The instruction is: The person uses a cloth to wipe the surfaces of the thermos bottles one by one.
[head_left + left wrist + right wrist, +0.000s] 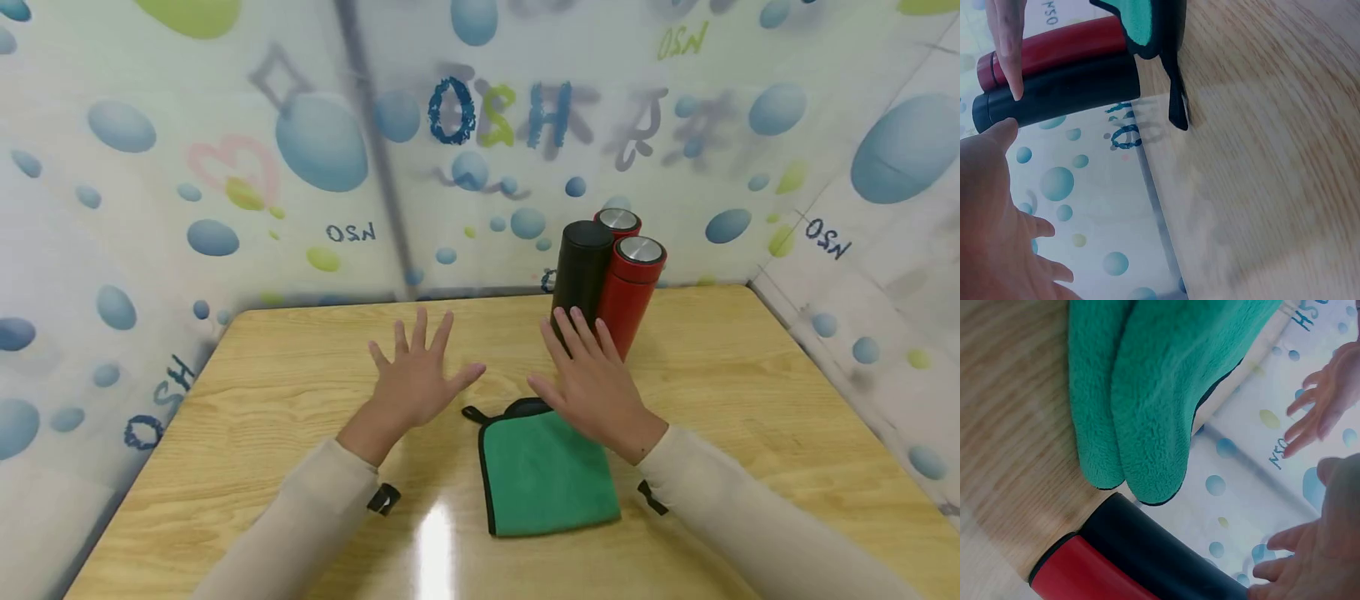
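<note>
In the head view my left hand is held over the table with its fingers spread, holding nothing. My right hand is likewise spread and empty, overlapping the upper right part of a folded green cloth. That cloth has black edging and a black loop at its upper left corner. Its plush folds fill the top of the right wrist view. Beyond the right fingertips stand a black flask and a red flask with a silver-topped lid. A second red flask is mostly hidden behind them.
The wooden table runs back to a wall sheet printed with blue and green drops and letters. A similar printed sheet rises on the right side. Black straps sit at both wrists.
</note>
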{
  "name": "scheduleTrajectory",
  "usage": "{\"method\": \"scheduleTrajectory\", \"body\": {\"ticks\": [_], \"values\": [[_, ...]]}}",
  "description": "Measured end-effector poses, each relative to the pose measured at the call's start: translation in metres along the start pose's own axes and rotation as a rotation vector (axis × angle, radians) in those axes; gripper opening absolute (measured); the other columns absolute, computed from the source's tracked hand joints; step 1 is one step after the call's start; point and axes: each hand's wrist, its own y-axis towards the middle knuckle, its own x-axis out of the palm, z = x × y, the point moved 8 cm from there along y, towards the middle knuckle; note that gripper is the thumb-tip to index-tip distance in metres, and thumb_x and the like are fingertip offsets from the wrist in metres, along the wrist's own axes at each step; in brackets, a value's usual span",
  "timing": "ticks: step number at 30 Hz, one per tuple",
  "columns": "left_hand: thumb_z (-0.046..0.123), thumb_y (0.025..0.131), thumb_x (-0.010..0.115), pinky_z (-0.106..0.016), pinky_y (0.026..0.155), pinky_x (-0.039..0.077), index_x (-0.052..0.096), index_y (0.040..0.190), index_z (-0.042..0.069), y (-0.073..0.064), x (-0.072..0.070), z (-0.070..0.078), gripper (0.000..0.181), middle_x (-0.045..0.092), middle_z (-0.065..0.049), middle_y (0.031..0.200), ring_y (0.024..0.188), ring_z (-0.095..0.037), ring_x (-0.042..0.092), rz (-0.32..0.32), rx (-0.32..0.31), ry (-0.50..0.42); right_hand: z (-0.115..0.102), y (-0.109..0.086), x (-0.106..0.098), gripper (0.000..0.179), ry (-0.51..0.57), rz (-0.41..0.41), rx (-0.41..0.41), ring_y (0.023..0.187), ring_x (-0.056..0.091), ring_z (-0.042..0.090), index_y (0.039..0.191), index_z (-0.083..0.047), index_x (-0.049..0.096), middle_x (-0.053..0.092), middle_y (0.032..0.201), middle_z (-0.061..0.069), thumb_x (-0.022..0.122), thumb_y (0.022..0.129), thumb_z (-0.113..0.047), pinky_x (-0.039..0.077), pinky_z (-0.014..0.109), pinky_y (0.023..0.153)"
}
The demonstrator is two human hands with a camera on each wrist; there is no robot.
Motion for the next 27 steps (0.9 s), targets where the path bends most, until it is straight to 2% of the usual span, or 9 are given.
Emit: {"method": "scheduleTrajectory", "body": {"ticks": [6,8,10,12,14,17,20,23,27], "values": [[0.086,0.087,0.031,-0.081,0.11,-0.006,-0.002,0.16,0.034,-0.003,-0.001,0.001,0.096,-0.008,-0.012,0.169,0.152,-0.048,-0.005,0.001,0.0,0.019,-0.003,-0.01,-0.007,0.076,0.032,0.038,-0.024,0.156,0.006,0.036,0.159,-0.012,0.024,0.015,0.167,0.016,0.05,0.1,-0.052,0.011,0.056,0.125],[0.087,0.086,0.03,-0.08,0.11,-0.004,-0.001,0.161,0.034,-0.005,-0.003,0.002,0.096,-0.006,-0.012,0.169,0.152,-0.048,-0.003,0.009,0.003,0.033,-0.002,-0.013,-0.009,0.075,0.041,0.045,-0.026,0.154,0.014,0.039,0.158,-0.011,0.029,0.021,0.165,0.018,0.053,0.099,-0.051,0.02,0.056,0.123],[0.086,0.087,0.03,-0.08,0.111,-0.001,0.002,0.161,0.032,-0.007,-0.005,0.003,0.096,-0.002,-0.013,0.169,0.153,-0.048,0.001,0.013,0.009,0.045,0.0,-0.015,-0.008,0.071,0.047,0.021,-0.016,0.147,0.033,0.041,0.154,-0.01,0.038,0.037,0.158,0.02,0.056,0.098,-0.05,0.034,0.056,0.117],[0.084,0.088,0.033,-0.079,0.113,0.004,0.009,0.162,0.03,-0.01,-0.006,0.004,0.094,0.006,-0.014,0.169,0.153,-0.047,0.008,0.012,0.014,0.051,0.006,-0.018,-0.003,0.066,0.048,-0.041,0.012,0.126,0.054,0.038,0.146,-0.007,0.049,0.055,0.139,0.021,0.057,0.097,-0.051,0.05,0.052,0.102],[0.081,0.09,0.035,-0.075,0.115,0.013,0.016,0.161,0.027,-0.011,-0.006,0.007,0.091,0.017,-0.015,0.167,0.151,-0.046,0.02,0.006,0.027,0.058,0.019,-0.023,0.005,0.059,0.051,-0.142,0.063,0.095,0.066,0.03,0.128,-0.003,0.062,0.068,0.108,0.016,0.057,0.096,-0.053,0.059,0.044,0.078],[0.076,0.094,0.038,-0.068,0.113,0.03,0.029,0.158,0.023,-0.01,-0.003,0.012,0.083,0.036,-0.014,0.159,0.142,-0.043,0.04,0.0,0.051,0.065,0.039,-0.034,0.022,0.055,0.086,-0.327,0.156,0.063,0.058,0.018,0.094,-0.007,0.066,0.061,0.073,0.005,0.056,0.094,-0.061,0.048,0.034,0.053],[0.071,0.095,0.042,-0.062,0.106,0.042,0.036,0.154,0.02,-0.006,0.0,0.019,0.078,0.047,-0.013,0.151,0.132,-0.041,0.052,0.001,0.078,0.051,0.05,-0.045,0.038,0.06,0.135,-0.476,0.208,0.056,0.051,0.016,0.076,-0.013,0.059,0.053,0.063,0.001,0.055,0.088,-0.072,0.039,0.03,0.05],[0.065,0.095,0.05,-0.06,0.102,0.046,0.039,0.153,0.019,0.004,0.004,0.029,0.075,0.05,-0.014,0.149,0.129,-0.039,0.054,0.004,0.094,-0.029,0.05,-0.051,0.049,0.066,0.155,-0.535,0.201,0.063,0.056,0.016,0.082,-0.013,0.062,0.059,0.07,0.001,0.057,0.081,-0.079,0.043,0.032,0.053],[0.057,0.094,0.061,-0.055,0.104,0.047,0.036,0.154,0.019,0.022,0.001,0.049,0.075,0.049,-0.013,0.149,0.131,-0.035,0.054,0.036,0.098,-0.216,0.044,-0.051,0.055,0.073,0.195,-0.518,0.147,0.077,0.064,0.017,0.108,-0.009,0.064,0.069,0.087,0.001,0.067,0.076,-0.075,0.051,0.037,0.061]]}}
